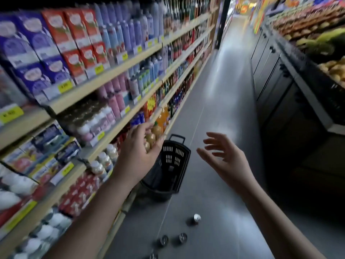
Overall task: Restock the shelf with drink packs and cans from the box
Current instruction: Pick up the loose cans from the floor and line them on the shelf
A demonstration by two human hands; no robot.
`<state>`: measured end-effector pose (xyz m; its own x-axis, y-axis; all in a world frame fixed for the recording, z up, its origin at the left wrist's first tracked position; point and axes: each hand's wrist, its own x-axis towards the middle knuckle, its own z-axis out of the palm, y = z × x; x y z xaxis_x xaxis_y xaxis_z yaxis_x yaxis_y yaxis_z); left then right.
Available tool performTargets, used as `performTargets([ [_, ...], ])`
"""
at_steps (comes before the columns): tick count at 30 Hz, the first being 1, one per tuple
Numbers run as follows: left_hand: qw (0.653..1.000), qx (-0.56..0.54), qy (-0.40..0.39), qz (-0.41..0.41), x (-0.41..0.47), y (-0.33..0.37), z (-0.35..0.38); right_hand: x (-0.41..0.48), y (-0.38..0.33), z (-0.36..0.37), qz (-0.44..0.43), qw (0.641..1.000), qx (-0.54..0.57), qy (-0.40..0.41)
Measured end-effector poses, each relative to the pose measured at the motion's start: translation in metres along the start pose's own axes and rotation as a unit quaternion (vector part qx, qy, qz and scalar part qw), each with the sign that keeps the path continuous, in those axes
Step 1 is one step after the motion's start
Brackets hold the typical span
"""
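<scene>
The empty left hand (138, 152) reaches loosely toward the shelf (115, 137), the right hand (224, 156) spreads wide and empty, likely for balance, cans (183, 237) waiting on the floor.

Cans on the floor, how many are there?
4. One can nearest the basket, two side by side closer in, one cut by the bottom edge. More may be hidden.

Motion blur over the shelf (104, 79): I cannot read the carton (33, 45) labels or the yellow price tags (65, 86). The left hand (137, 154) hides the near rim of the black basket (174, 165), and the basket's inside is too dark to judge. I cannot tell whether the fingertips touch the orange bottles (158, 126). The bottom edge cuts off one floor can (154, 256). The produce (334, 69) on the right is blurred.
</scene>
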<state>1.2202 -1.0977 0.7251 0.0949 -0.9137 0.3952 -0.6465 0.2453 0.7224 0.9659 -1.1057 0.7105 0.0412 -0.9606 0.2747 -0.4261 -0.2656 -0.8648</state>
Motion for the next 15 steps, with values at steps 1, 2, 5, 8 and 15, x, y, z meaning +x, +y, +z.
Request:
performTargets([
  [1, 1.000, 0.004, -0.010, -0.015, -0.007, -0.012, 0.012, -0.004, 0.016, 0.005, 0.015, 1.000, -0.001, -0.009],
  [2, 0.999, 0.008, -0.022, -0.029, -0.015, -0.025, 0.024, -0.009, 0.033, 0.011, 0.031, 0.999, -0.003, -0.019],
  [5, 0.994, 0.018, -0.066, -0.084, -0.044, -0.072, 0.063, -0.028, 0.089, 0.037, 0.069, 0.996, -0.025, -0.048],
  [8, 0.984, 0.029, -0.111, -0.137, -0.079, -0.133, 0.111, -0.055, 0.160, 0.076, 0.115, 0.989, -0.056, -0.076],
  [15, 0.950, 0.057, -0.185, -0.247, -0.203, -0.308, 0.234, -0.138, 0.356, 0.191, 0.206, 0.964, -0.099, -0.136],
])
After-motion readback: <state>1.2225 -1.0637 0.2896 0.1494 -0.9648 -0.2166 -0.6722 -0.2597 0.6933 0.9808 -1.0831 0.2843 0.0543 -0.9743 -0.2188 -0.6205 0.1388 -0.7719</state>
